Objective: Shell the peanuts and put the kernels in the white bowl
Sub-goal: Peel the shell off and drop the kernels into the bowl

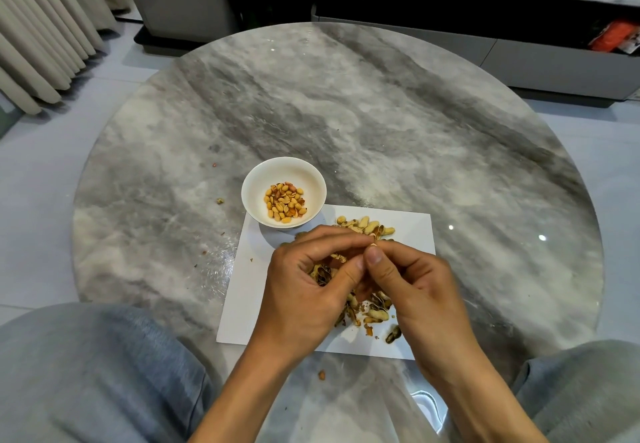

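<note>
One view only, head cam, wide-angle. Looking forward and steeply down from above seated knees onto round marble table (381, 124). Sitting close to both hands: left hand (304, 290) and right hand (415, 286) filling lower centre. Taking in floor, curtain (45, 27) at upper left, cabinet (519, 47) at far side.

We see a desk (381, 124) of grey marble with pale cloudy streaks. The bowl (258, 184) is plain white, its kernels (284, 204) golden yellow with some reddish skins. The paper sheet (242, 307) is white, the peanut shells (367, 228) at its 12 o'clock edge tan, and the trousers (86, 373) grey-blue.
</note>
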### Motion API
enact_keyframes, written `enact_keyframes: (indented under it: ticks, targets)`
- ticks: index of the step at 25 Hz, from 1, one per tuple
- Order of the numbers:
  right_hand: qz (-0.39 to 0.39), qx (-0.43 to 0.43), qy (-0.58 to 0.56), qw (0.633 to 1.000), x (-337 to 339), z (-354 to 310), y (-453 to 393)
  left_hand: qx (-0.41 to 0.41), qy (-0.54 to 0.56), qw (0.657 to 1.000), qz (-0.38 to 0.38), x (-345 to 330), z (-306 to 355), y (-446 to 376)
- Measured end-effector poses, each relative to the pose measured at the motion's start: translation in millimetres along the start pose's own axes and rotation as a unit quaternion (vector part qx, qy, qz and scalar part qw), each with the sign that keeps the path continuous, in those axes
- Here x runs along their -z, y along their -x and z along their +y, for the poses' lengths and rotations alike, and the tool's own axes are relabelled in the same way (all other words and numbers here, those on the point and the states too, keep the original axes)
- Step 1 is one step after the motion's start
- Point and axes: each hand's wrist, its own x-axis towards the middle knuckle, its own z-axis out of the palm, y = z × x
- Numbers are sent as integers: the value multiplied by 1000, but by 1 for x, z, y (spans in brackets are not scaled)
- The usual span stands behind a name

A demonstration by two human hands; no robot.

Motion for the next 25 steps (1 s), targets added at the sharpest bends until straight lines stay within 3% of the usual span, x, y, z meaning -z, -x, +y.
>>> enact_keyframes:
  ticks: [3, 5, 12, 17, 21, 25]
  targets:
    - [16, 3, -8, 1000, -3, 4, 1, 148, 195, 968, -47, -7, 4, 2]
    - [29, 5, 2, 1000, -8, 9, 1, 190, 223, 955, -47, -15, 2, 5]
    - [83, 17, -8, 996, -18, 22, 4, 192, 255, 948, -2, -27, 0, 11]
    - [46, -27, -9, 999, -15, 11, 1, 186, 229, 955, 0, -24, 5, 8]
    - [38, -58, -27, 997, -2, 5, -4, 57, 15, 998, 2, -10, 1, 3]
    - [23, -62, -33, 997, 1, 6, -4, 29, -28, 999, 13, -8, 1, 1]
